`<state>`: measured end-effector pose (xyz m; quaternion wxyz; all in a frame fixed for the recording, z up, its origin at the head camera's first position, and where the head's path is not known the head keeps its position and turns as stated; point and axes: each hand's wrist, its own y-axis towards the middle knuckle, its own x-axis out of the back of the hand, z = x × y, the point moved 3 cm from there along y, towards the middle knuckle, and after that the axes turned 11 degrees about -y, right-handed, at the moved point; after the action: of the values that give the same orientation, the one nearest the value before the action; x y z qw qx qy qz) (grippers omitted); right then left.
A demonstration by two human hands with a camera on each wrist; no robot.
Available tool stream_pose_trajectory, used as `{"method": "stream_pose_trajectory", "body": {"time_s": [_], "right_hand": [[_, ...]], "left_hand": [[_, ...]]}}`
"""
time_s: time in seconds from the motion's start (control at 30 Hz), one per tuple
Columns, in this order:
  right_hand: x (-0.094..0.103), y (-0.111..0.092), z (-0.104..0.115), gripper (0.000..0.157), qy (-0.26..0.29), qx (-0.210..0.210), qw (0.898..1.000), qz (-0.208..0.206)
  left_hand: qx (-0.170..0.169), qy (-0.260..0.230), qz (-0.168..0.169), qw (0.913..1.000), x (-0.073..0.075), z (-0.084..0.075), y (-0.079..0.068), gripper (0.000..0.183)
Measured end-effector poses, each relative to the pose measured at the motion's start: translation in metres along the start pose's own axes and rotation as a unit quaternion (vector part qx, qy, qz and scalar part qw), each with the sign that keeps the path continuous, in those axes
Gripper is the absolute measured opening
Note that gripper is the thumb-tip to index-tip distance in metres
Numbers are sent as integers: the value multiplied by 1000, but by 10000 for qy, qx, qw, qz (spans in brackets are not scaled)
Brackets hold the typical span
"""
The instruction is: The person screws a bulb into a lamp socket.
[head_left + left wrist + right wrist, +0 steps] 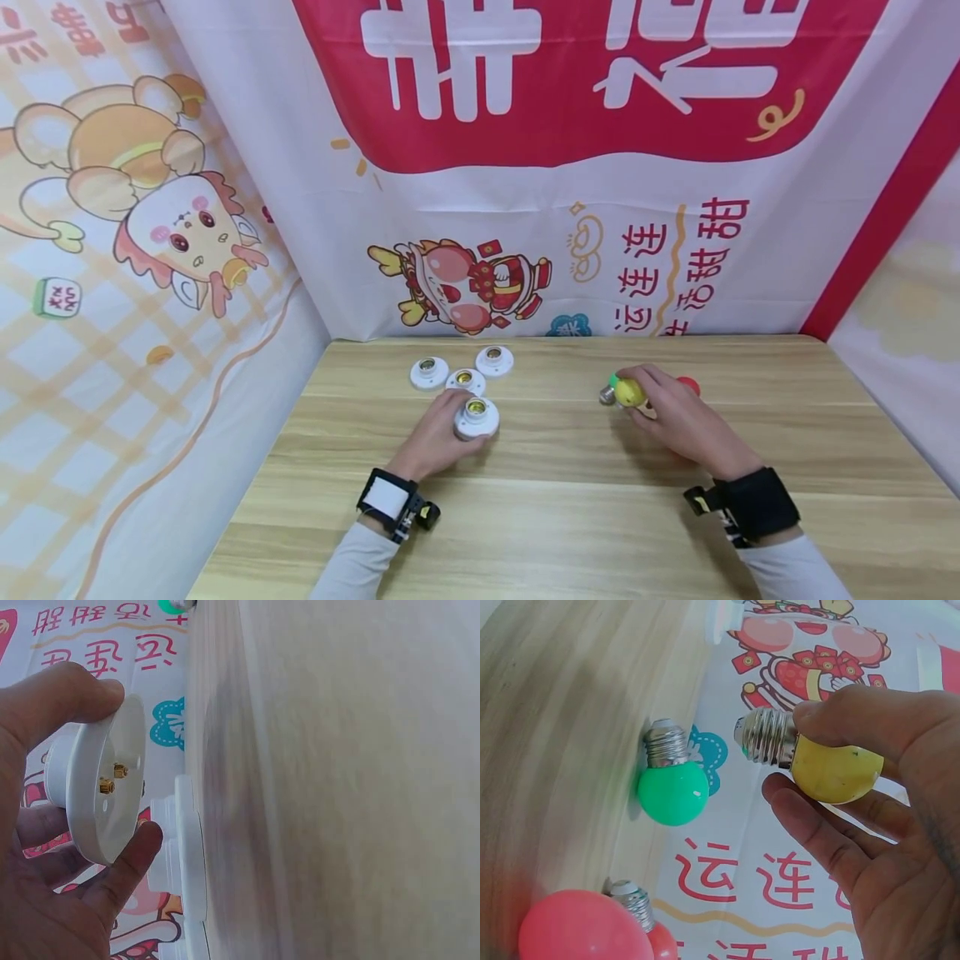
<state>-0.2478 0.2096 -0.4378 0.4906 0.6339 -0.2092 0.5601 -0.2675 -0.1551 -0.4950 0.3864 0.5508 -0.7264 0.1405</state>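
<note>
My left hand (438, 433) holds a round white lamp socket (477, 418) by its rim, lifted off the table. In the left wrist view the socket's hollow back (124, 776) shows two brass screws. Just beyond it stand several more white sockets, one of them (494, 360) farthest back. My right hand (682, 417) grips a yellow bulb (836, 769) between thumb and fingers, its metal screw base free. Near that hand a green bulb (673, 791) lies on the table. Red bulbs (585, 926) lie beside it, partly hidden behind the right hand in the head view.
The wooden table (555, 517) runs back to a white printed cloth (525, 192) with a red panel. Another patterned cloth (150, 333) hangs along the left side. Both wrists wear black camera straps (761, 504).
</note>
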Motion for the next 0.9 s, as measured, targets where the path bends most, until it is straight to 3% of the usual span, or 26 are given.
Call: {"method": "stream_pose_trajectory", "body": {"time_s": [0.6, 0.9], "right_hand": [[1, 6, 8, 58, -112, 298, 9991, -271], [8, 8, 13, 64, -157, 534, 9961, -684]], "left_hand": [[-592, -11, -54, 9982, -6, -13, 0, 76], [-706, 14, -44, 9975, -12, -19, 1, 75]]}}
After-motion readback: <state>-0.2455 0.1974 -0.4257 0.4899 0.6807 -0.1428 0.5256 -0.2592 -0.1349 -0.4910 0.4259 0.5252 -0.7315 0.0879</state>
